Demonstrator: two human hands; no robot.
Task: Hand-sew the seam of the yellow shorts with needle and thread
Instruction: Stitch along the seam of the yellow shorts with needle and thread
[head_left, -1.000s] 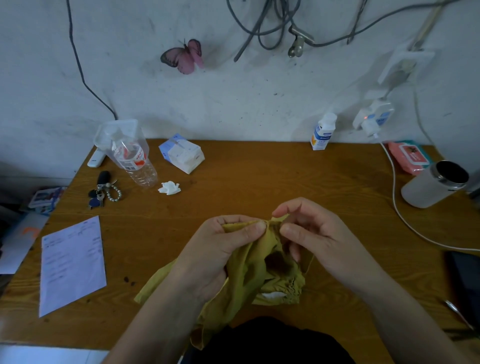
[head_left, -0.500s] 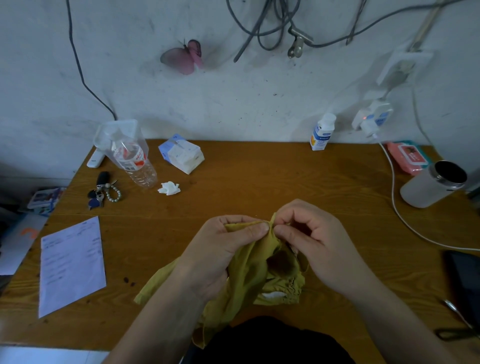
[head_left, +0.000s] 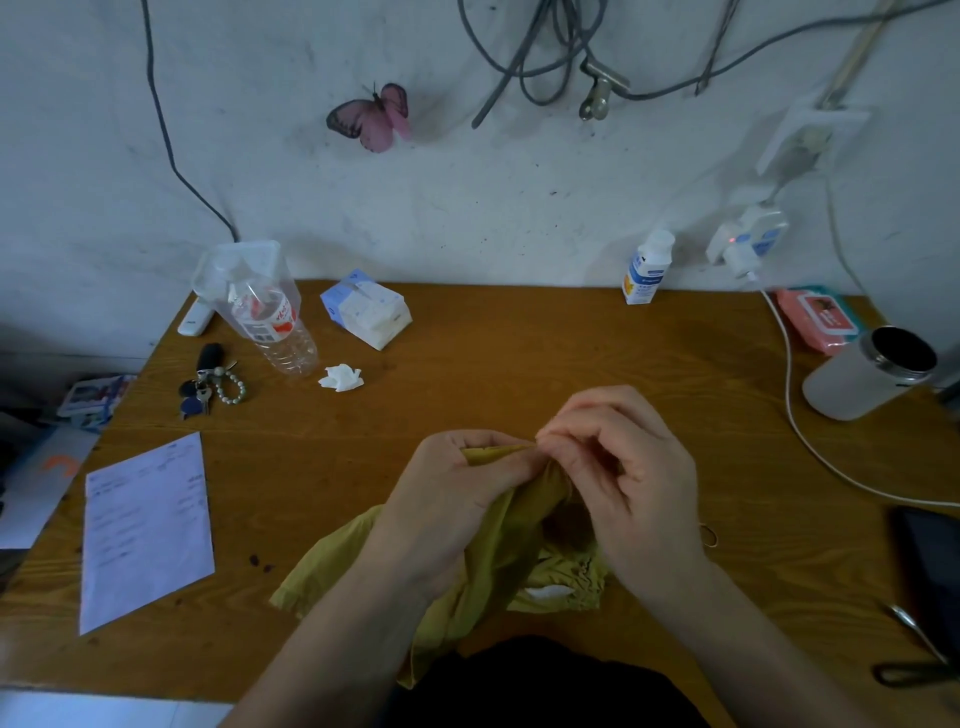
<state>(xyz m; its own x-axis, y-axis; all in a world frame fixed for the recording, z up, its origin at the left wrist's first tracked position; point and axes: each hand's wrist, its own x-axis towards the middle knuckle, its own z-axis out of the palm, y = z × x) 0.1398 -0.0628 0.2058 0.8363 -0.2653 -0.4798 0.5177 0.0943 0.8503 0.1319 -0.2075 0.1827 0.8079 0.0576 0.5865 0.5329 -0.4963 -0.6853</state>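
The yellow shorts (head_left: 498, 551) lie bunched at the near edge of the wooden surface (head_left: 519, 353), lifted between both hands. The left hand (head_left: 447, 499) grips the raised seam edge, fingers curled round the cloth. The right hand (head_left: 634, 478) pinches that same edge with thumb and forefinger together; the needle is too small to make out.

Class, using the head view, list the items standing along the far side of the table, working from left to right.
plastic bottle → tissue pack → small white bottle → pink wipes pack → white tumbler
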